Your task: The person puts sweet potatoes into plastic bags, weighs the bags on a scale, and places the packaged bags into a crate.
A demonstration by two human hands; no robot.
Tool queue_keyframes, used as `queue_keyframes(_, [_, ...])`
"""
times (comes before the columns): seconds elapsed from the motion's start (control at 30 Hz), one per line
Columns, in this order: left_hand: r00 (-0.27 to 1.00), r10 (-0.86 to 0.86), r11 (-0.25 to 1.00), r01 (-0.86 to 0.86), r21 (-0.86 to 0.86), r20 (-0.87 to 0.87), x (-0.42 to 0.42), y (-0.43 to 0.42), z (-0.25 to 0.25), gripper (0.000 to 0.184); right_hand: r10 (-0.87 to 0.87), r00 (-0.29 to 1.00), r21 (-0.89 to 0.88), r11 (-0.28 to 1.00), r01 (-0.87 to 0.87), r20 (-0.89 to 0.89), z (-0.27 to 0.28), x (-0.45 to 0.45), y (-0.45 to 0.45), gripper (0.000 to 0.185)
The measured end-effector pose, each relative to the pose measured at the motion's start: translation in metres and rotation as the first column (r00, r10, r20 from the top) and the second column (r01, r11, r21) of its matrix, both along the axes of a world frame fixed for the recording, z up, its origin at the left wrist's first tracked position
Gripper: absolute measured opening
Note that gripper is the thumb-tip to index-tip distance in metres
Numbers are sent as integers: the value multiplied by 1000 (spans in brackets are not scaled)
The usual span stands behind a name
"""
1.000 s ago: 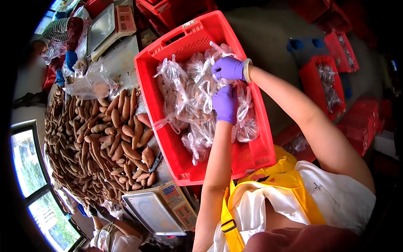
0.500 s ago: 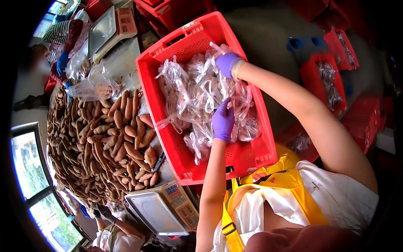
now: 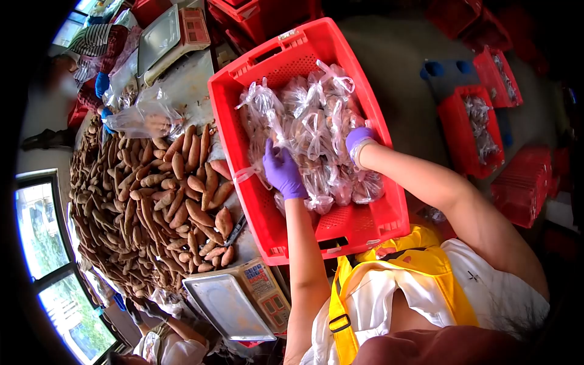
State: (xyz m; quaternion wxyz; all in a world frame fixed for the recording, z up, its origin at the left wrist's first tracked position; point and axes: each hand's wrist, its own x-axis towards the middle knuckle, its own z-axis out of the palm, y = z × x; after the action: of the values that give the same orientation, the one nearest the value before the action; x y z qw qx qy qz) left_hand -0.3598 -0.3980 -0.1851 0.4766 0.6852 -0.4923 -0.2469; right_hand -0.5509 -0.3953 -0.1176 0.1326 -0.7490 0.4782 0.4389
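Note:
A red plastic crate (image 3: pixel 331 234) holds several clear plastic bags (image 3: pixel 313 131) with knotted tops, packed with brownish contents that look like sweet potatoes. My left hand (image 3: pixel 283 173), in a purple glove, is over the bags on the crate's left side. Its index finger stretches forward and the fingers are apart, touching or just above a bag. On the right side, my right hand (image 3: pixel 360 141), also in a purple glove, reaches down at a bag by the crate wall. Its fingertips are hidden, so I cannot see whether it grips the plastic.
Loose sweet potatoes (image 3: pixel 146 207) cover the table left of the crate. Scales stand at the near end (image 3: pixel 231 307) and far end (image 3: pixel 161 45). Co-workers' hands, one blue-gloved (image 3: pixel 102 84), are at the table. More red crates (image 3: pixel 471 131) with bags stand on the right.
My left hand has moved left across the bags. My right hand has come down from the far right of the crate toward me. A bag's tied top at the far right now shows uncovered.

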Motion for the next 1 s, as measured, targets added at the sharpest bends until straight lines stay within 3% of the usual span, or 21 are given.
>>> queue_keyframes(0.1, [999, 25, 998, -24, -49, 22, 30, 7, -6, 39, -5, 1000, 29, 1000, 5, -1, 13, 5, -7, 37])
queue_keyframes(0.13, [999, 51, 995, -52, -80, -14, 38, 9, -16, 36, -218, 972, -93, 970, 226, 87, 3, 1, -10, 43])
queue_keyframes(0.23, [997, 54, 996, -57, -67, -52, 44, 18, -23, 36, -347, 906, -294, 863, 410, 245, -35, -17, -9, 33])
queue_keyframes(0.27, [1000, 12, 992, -15, -124, -26, 37, 23, -23, 36, -378, 898, -256, 866, 429, 226, -71, -27, -15, 35])
queue_keyframes(0.3, [999, -26, 997, 25, -72, -18, 20, 28, -8, 32, -414, 888, -221, 864, 453, 202, -87, -36, -16, 36])
queue_keyframes(0.37, [969, -231, 961, 242, -134, 93, -15, 42, 4, 27, -229, 954, -380, 879, 288, 194, -121, -42, -6, 40])
queue_keyframes(0.4, [941, -327, 943, 331, -36, 90, -32, 52, 8, 26, -139, 975, -463, 863, 204, 172, -137, -44, -1, 43])
queue_keyframes(0.47, [892, -450, 888, 441, 127, 48, -57, 66, 12, 26, -454, 883, -39, 887, 461, 118, -41, -13, -3, 51])
queue_keyframes(0.5, [876, -483, 861, 472, 189, 14, -67, 69, 14, 27, -459, 881, -39, 884, 465, 114, -41, -5, 13, 51])
queue_keyframes(0.53, [888, -457, 878, 459, 136, -52, -76, 71, 5, 28, -674, 668, -178, 649, 739, 316, -42, -1, 28, 51])
queue_keyframes(0.57, [882, -469, 872, 471, 134, -53, -78, 70, 1, 28, -751, 386, -232, 309, 922, 536, -47, -2, 37, 51])
queue_keyframes(0.6, [882, -458, 870, 471, 149, -113, -80, 68, -3, 30, -691, 181, -110, 146, 983, 700, -69, -8, 44, 59])
queue_keyframes(0.63, [878, -447, 866, 472, 165, -170, -81, 66, -10, 32, -658, 299, -209, 214, 954, 691, -50, 3, 56, 67])
queue_keyframes(0.67, [868, -453, 865, 483, 137, -202, -78, 60, -15, 32, -531, 218, -169, 140, 976, 819, -70, 5, 64, 73])
queue_keyframes(0.7, [836, -411, 841, 502, 204, -362, -74, 60, -21, 36, -381, 135, -116, 72, 991, 915, -90, 9, 72, 79])
queue_keyframes(0.77, [809, -406, 904, 423, -58, -425, -69, 50, -20, 46, -327, 135, -139, 11, 990, 935, -91, 24, 92, 91])
queue_keyframes(0.83, [877, -447, 883, 464, 67, -175, -53, 43, 13, 55, -252, 59, -81, -79, 994, 966, -87, 34, 112, 92])
queue_keyframes(0.87, [894, -430, 895, 440, 67, -124, -53, 37, 15, 56, -277, -67, 16, -181, 983, 958, -90, 36, 113, 99])
queue_keyframes(0.9, [893, -447, 894, 448, 2, -57, -54, 28, 17, 57, -274, -77, 21, -201, 979, 959, -92, 37, 115, 99])
queue_keyframes(0.97, [857, -515, 855, 512, 88, 11, -57, 13, 34, 57, -178, -397, 316, -359, 878, 901, -95, 35, 112, 105])
queue_keyframes(1.0, [849, -528, 847, 526, 75, 13, -64, 6, 36, 57, -123, -420, 363, -327, 873, 899, -95, 34, 116, 103])
